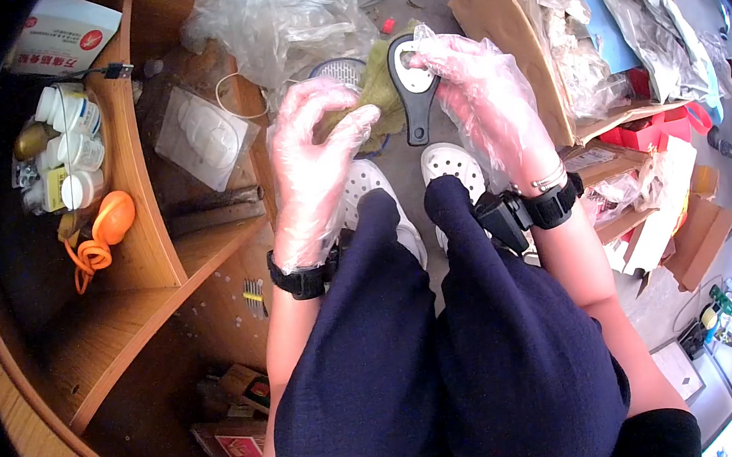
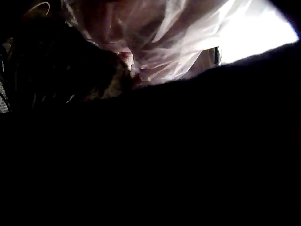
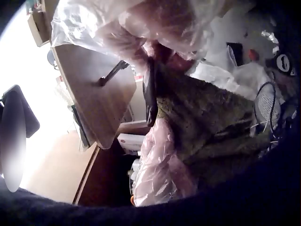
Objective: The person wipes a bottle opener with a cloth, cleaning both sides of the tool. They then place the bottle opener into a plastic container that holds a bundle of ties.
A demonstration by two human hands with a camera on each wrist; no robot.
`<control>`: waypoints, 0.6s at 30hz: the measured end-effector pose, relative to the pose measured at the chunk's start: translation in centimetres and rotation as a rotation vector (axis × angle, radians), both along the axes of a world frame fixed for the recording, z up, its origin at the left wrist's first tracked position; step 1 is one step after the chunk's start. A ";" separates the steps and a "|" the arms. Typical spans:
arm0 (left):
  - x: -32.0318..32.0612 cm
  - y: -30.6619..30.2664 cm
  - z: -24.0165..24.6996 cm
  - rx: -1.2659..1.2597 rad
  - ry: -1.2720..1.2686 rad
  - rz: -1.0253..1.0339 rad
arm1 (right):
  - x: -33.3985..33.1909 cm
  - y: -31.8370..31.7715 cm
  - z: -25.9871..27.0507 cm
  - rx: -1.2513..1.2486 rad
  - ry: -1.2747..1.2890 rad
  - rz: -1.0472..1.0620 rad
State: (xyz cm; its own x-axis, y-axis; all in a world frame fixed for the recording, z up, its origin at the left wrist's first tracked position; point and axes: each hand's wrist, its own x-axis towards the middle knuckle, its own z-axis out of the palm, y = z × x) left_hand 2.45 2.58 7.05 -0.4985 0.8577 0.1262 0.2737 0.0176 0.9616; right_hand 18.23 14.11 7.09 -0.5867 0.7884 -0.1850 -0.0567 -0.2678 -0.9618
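Both hands wear clear plastic gloves. My right hand [image 1: 489, 83] grips a paddle-shaped tool [image 1: 418, 110] by its head, which has a black rim and a white middle; its black handle, with a hole at the end, points toward me. In the right wrist view the tool [image 3: 150, 96] shows edge-on as a thin dark strip. My left hand [image 1: 313, 158] pinches an olive-green cloth [image 1: 383, 82] between thumb and curled fingers. The cloth [image 3: 202, 113] spreads beside the tool. The left wrist view is mostly dark, showing part of the glove [image 2: 164, 42].
Beyond the left hand lies a grey meshed oval [image 1: 339, 73] near crumpled plastic bags [image 1: 279, 22]. At left stands a wooden cabinet [image 1: 151, 163] with bottles [image 1: 78, 157] and an orange bulb [image 1: 115, 216]. A cardboard box [image 1: 495, 15] of plastic is at right. White clogs [image 1: 454, 167] are below.
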 end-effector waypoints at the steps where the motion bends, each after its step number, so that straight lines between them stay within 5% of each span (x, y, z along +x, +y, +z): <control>1: -0.1 -0.1 0.1 0.000 0.000 0.000 | 0.0 0.0 -0.2 0.139 -0.057 0.008; 3: -0.5 -0.3 0.3 0.011 0.190 0.029 | 0.1 0.3 0.8 0.083 -0.091 0.006; 7: -0.6 -0.3 2.0 0.053 0.174 0.020 | 0.0 0.3 0.5 0.054 -0.114 -0.026; 8: -0.3 -0.3 2.8 -0.012 -0.094 0.083 | 0.0 0.4 -0.3 0.055 -0.113 -0.027; 10: -1.1 -0.6 2.6 -0.122 -0.387 0.106 | 0.1 0.8 -2.1 0.585 -0.157 -0.077; 11: -1.0 -0.4 3.1 -0.122 -0.383 0.104 | 0.0 0.5 -1.4 0.585 -0.154 -0.080; 13: -0.4 0.5 4.3 0.022 -1.080 0.193 | -0.3 -0.2 0.6 0.103 -0.175 0.007; 15: -0.5 0.7 4.0 -0.013 -1.094 0.216 | -0.8 -0.5 0.6 0.197 -0.149 0.022; 17: -0.6 0.3 3.4 -0.174 -0.901 -0.101 | -1.6 -0.9 1.3 -0.037 -0.107 -0.001; 18: 0.8 1.2 4.0 -0.213 -0.574 -0.069 | -1.8 -1.2 0.8 0.104 -0.115 -0.033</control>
